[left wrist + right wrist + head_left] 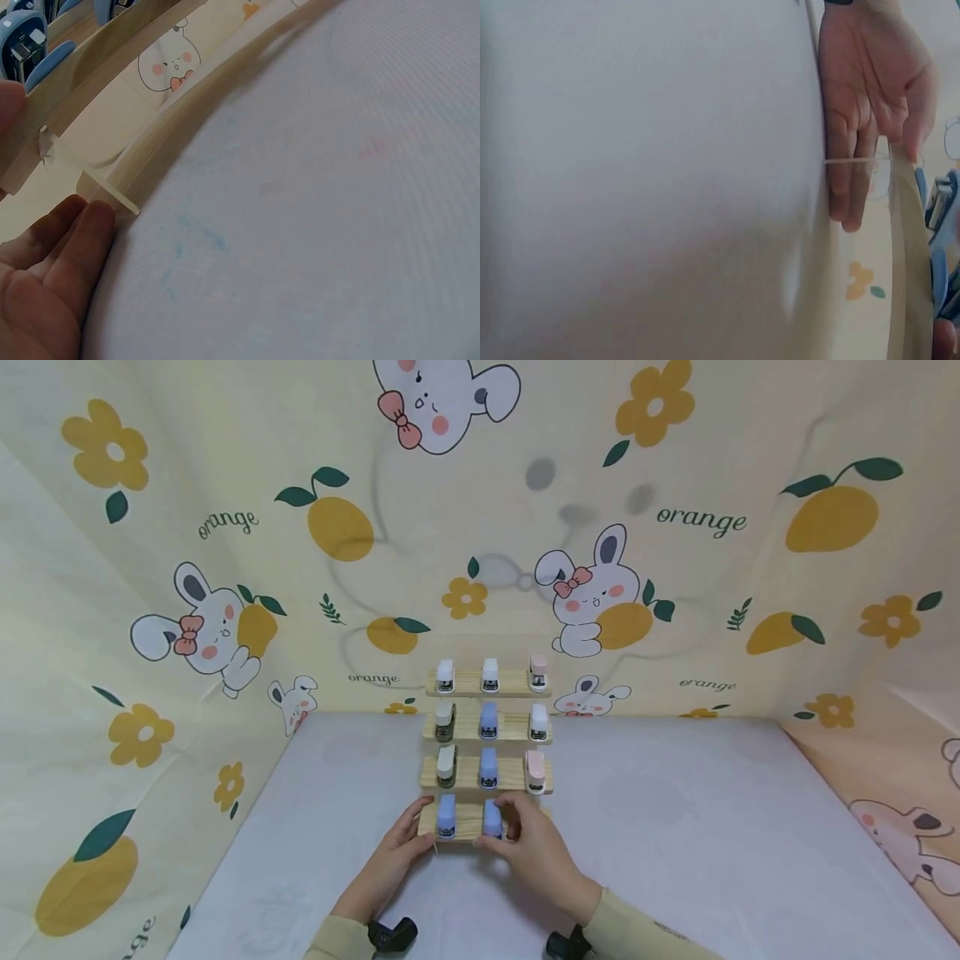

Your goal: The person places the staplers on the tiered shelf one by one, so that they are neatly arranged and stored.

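Mini staplers stand in rows on a tiered wooden rack [468, 822], seen in the middle of the head view. My right hand [543, 852] pinches a blue stapler [492, 817] at the middle of the lowest shelf, thumb in front and fingers over its right side. Left of it stands another blue stapler [446, 817]. My left hand [390, 864] holds the left end of that shelf, its thumb at the front edge. In the right wrist view, the left hand's lower fingers [840, 180] reach down below the shelf edge. The right end of the lowest shelf is partly hidden behind my right hand.
Higher shelves carry white staplers [490, 675], pink staplers [535, 771], blue staplers [488, 720] and grey-white staplers [446, 766]. A thin pale peg [101, 180] sticks out below the shelf. The rack stands on a white-covered table [675, 827] before a printed cloth backdrop [465, 493].
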